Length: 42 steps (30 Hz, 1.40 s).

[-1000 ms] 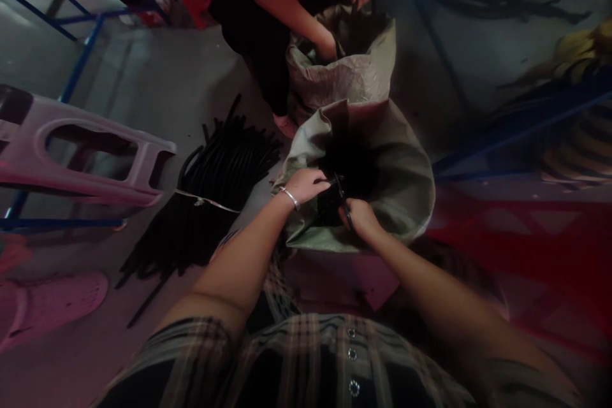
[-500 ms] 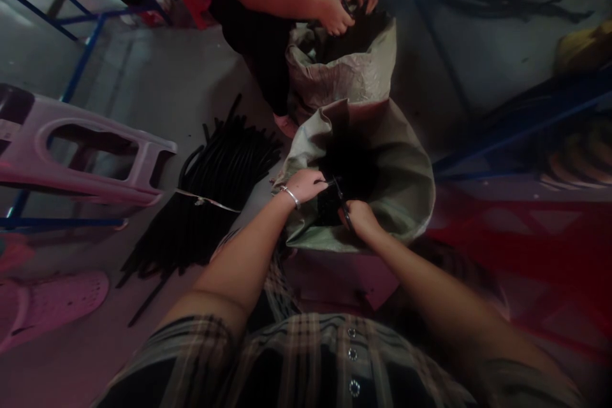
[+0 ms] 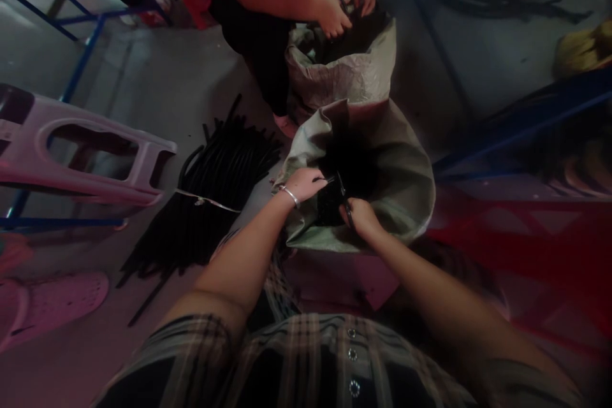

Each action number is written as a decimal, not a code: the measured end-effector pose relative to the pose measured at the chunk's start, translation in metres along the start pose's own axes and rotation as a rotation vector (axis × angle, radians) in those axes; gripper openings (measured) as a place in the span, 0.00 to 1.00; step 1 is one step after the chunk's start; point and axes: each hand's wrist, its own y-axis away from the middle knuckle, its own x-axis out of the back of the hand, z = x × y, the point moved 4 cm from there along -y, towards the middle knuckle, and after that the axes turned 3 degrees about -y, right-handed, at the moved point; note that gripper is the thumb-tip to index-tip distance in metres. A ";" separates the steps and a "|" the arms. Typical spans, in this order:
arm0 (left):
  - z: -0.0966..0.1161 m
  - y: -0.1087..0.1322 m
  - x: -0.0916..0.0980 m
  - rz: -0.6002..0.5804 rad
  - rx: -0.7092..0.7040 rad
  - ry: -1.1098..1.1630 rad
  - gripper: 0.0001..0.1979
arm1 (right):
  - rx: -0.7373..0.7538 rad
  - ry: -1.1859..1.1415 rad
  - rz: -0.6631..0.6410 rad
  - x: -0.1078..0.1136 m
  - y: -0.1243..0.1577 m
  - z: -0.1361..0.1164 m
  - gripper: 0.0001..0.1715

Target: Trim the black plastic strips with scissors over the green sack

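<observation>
My left hand is closed in a pinch on a thin black strip, whose short end sticks out toward the right. My right hand grips black-handled scissors, their blades pointing away from me beside the strip's end. Both hands are over the near side of a wide-mouthed woven sack. Dark pieces lie inside the sack below my hands, too shadowed to make out singly.
Opposite me a person in a pink top works with both hands over a second woven sack. A bundle of black tubes lies on the floor at left, near a pink plastic stool and a pink basket-like item. Blue metal frames stand around.
The scissors have shifted slightly right and tilted more upright, their blades a little farther from my left fingers. My left hand has barely moved. The other person's hands have shifted slightly.
</observation>
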 end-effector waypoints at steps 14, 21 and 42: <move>0.008 0.004 -0.006 -0.124 0.078 0.380 0.13 | 0.134 0.059 -0.108 -0.008 0.001 -0.006 0.10; 0.007 0.003 -0.013 -0.132 0.042 0.349 0.14 | 0.118 0.033 -0.088 -0.010 0.002 -0.004 0.08; 0.003 -0.001 -0.007 -0.052 -0.009 0.091 0.12 | 0.063 0.003 0.001 -0.011 -0.003 0.005 0.14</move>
